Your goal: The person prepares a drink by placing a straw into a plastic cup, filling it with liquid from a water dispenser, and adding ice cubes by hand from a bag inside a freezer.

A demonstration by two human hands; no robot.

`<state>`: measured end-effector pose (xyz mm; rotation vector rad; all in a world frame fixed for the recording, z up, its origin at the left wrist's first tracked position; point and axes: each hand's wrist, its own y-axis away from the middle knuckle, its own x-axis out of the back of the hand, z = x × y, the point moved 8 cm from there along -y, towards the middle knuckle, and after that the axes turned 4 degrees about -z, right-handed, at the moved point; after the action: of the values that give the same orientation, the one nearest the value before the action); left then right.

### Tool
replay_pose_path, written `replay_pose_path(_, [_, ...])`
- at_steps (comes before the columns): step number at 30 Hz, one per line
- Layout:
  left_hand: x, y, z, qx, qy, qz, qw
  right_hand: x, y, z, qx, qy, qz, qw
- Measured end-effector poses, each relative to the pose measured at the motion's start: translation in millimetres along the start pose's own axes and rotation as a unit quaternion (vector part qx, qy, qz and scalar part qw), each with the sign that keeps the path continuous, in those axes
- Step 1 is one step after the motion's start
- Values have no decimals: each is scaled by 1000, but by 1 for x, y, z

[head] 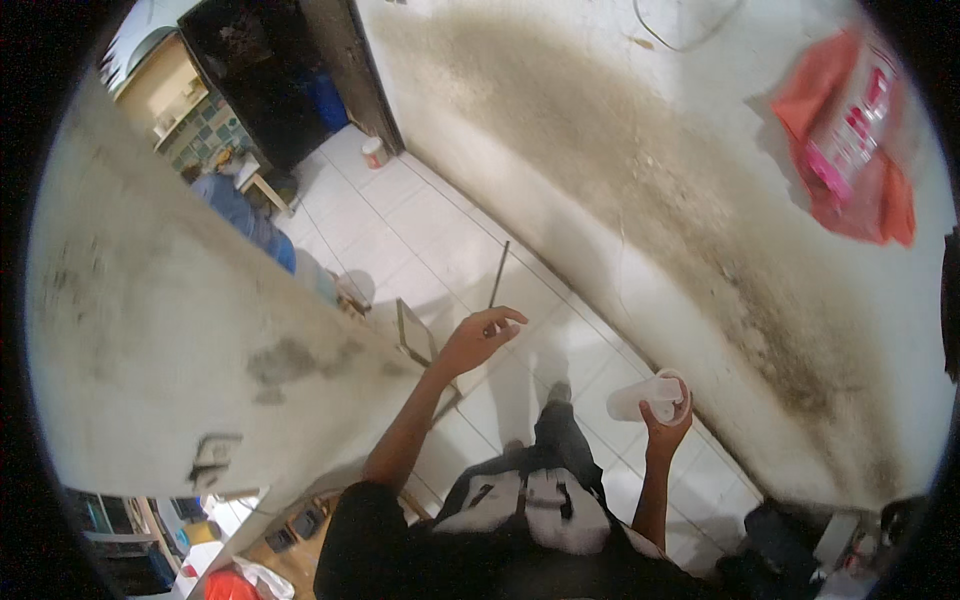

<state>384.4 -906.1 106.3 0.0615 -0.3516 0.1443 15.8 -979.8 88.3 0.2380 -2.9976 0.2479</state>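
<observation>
My right hand (669, 421) grips a translucent plastic container (631, 403), perhaps a jug, with the thumb at its near side and the fingers around its round rim. The container is tilted on its side, its body pointing left. Out ahead, over the tiled floor (420, 240), my left hand (484, 339) has loosely bent fingers held apart, and I see nothing clearly held in it. Just past its knuckles a thin dark strip (500, 271) shows; whether it lies on the floor is hard to tell.
A stained wall (645, 195) runs along the right, with a red and pink plastic bag (847, 142) against it. On the left stands another wall (195, 285). Ahead, a small white tub (373, 152) sits near a dark doorway (259, 67). Dark items (780, 540) lie at lower right.
</observation>
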Motion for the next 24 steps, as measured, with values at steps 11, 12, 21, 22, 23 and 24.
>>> replay_pose_path(11, [222, -115, -104, 218, -62, 62, 972, -307, -326, 31, 94, 18, -271, 958])
replay_pose_path(12, [232, -114, -115, 208, -52, 77, 974, -340, -348, 24, 92, 6, -301, 949])
replay_pose_path(21, [288, -91, -217, 243, 115, 380, 885, -634, -505, -23, 150, -52, -548, 821])
replay_pose_path(22, [300, -93, -229, 236, 122, 431, 862, -665, -517, -31, 154, -46, -558, 814])
replay_pose_path(23, [316, -102, -236, 236, 115, 473, 841, -696, -531, -39, 152, -39, -573, 805])
replay_pose_path(24, [326, -114, -242, 235, 114, 512, 818, -719, -546, -46, 150, -25, -588, 794])
